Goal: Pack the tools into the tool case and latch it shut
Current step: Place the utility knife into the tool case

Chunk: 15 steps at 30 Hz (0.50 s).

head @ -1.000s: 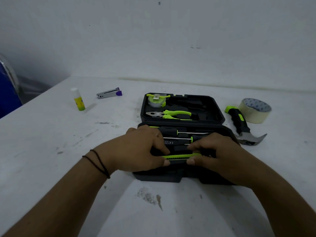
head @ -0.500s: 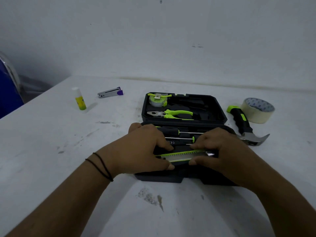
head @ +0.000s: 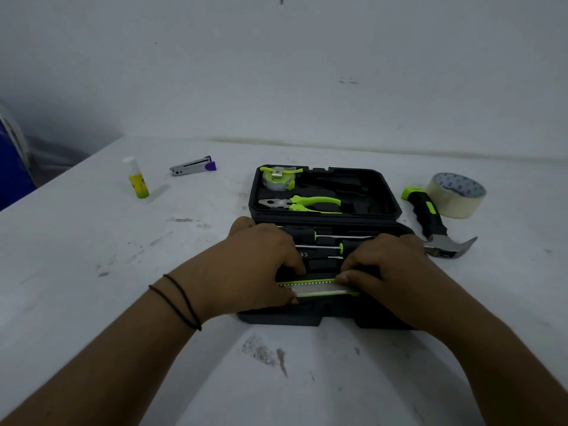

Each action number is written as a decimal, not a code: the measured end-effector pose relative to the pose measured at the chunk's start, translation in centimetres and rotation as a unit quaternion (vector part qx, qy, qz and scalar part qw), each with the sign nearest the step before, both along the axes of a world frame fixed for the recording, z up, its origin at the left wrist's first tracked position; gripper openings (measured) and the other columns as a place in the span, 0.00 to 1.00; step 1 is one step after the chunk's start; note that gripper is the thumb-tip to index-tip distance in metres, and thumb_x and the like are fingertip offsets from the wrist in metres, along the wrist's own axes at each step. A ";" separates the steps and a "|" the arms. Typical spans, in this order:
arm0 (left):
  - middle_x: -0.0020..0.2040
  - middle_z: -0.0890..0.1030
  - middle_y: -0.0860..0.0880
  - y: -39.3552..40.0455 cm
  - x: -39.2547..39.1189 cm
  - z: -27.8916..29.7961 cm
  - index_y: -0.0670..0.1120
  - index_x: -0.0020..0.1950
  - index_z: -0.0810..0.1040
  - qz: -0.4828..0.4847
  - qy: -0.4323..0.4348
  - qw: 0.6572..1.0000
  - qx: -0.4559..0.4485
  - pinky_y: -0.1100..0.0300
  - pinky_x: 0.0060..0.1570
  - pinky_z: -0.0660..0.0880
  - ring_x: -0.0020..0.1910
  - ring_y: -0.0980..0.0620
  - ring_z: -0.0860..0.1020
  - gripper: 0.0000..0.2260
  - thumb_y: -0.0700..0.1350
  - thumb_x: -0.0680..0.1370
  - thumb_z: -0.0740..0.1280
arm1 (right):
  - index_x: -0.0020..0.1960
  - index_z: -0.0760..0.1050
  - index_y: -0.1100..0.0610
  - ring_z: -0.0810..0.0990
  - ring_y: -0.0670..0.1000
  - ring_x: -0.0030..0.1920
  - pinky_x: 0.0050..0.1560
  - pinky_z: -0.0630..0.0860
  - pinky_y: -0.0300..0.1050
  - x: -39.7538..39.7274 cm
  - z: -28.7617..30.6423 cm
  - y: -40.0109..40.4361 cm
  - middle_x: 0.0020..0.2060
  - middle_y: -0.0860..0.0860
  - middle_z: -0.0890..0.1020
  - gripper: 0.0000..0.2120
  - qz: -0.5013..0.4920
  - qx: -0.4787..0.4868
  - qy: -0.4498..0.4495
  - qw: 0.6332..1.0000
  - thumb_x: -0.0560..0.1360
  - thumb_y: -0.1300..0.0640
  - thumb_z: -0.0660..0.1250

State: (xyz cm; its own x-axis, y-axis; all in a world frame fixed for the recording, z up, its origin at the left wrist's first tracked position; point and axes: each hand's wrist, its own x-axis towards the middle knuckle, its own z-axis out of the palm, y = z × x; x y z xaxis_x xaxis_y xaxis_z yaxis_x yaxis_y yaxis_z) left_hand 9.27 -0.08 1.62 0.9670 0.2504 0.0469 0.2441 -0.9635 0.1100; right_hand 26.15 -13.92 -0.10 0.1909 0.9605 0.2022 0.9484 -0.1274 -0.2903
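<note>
A black tool case (head: 384, 192) lies open on the white table. Its far half holds a tape measure (head: 278, 178) and green-handled pliers (head: 302, 204). Its near half holds screwdrivers (head: 325, 241). My left hand (head: 255, 265) and my right hand (head: 390, 269) both grip a long green and silver utility knife (head: 316, 287), one at each end, and hold it flat over the front of the near half. A hammer (head: 436, 226) with a black and green handle lies on the table to the right of the case.
A roll of clear tape (head: 458, 195) stands beyond the hammer. A glue stick (head: 136, 179) stands upright at the left, with a stapler (head: 193, 166) behind it. A blue object (head: 12, 167) sits past the table's left edge. The wall runs behind the table.
Both hands have turned the utility knife, so its silver face now shows where only the green edge showed. It stays over the front of the case.
</note>
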 end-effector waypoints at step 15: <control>0.52 0.77 0.54 -0.2 0.5 0.8 0.55 0.55 0.81 0.007 0.035 0.999 -0.021 0.61 0.51 0.58 0.54 0.54 0.73 0.14 0.58 0.72 0.68 | 0.45 0.81 0.50 0.74 0.50 0.46 0.50 0.70 0.51 -0.5 0.3 0.2 0.40 0.47 0.80 0.10 0.017 -0.005 -0.017 1.000 0.75 0.49 0.63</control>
State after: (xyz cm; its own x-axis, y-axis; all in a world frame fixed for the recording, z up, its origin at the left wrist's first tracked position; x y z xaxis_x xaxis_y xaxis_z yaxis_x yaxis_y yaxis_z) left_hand 9.72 -0.28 2.41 0.9642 0.2634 -0.0307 0.2651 -0.9551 0.1326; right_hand 25.68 -13.69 0.21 0.1508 0.9686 0.1975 0.9614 -0.0973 -0.2572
